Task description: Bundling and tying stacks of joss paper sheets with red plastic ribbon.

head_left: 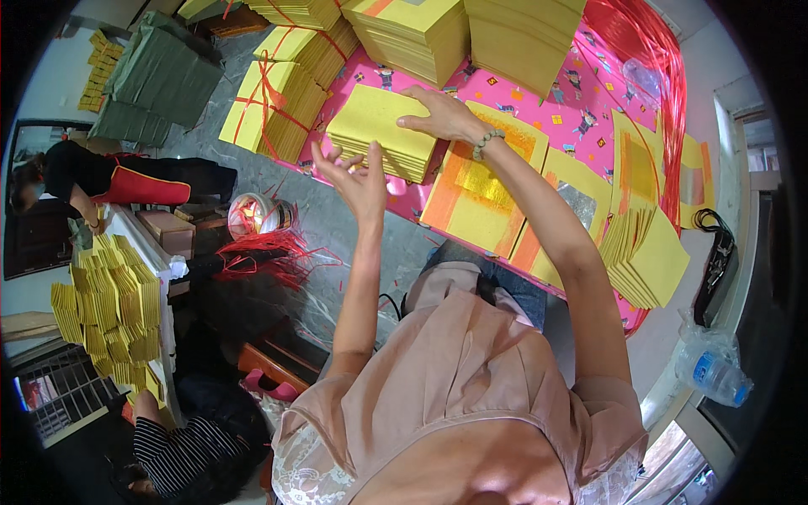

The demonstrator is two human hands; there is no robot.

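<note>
A stack of folded yellow paper lies on the pink patterned tablecloth. My right hand, a beaded bracelet at its wrist, lies over the stack's right end with thumb and fingers apart. Just off the near left edge of the stack is my left hand, fingers raised and spread, with nothing in it. Whether its fingertips touch the stack I cannot tell. Under my right forearm lies a flat yellow sheet with a gold foil square and orange bands.
Bundles tied with red string and tall yellow stacks line the far side. Fanned yellow papers sit at the right, below hanging red strands. To the left are a bucket, a heaped side table and two other people.
</note>
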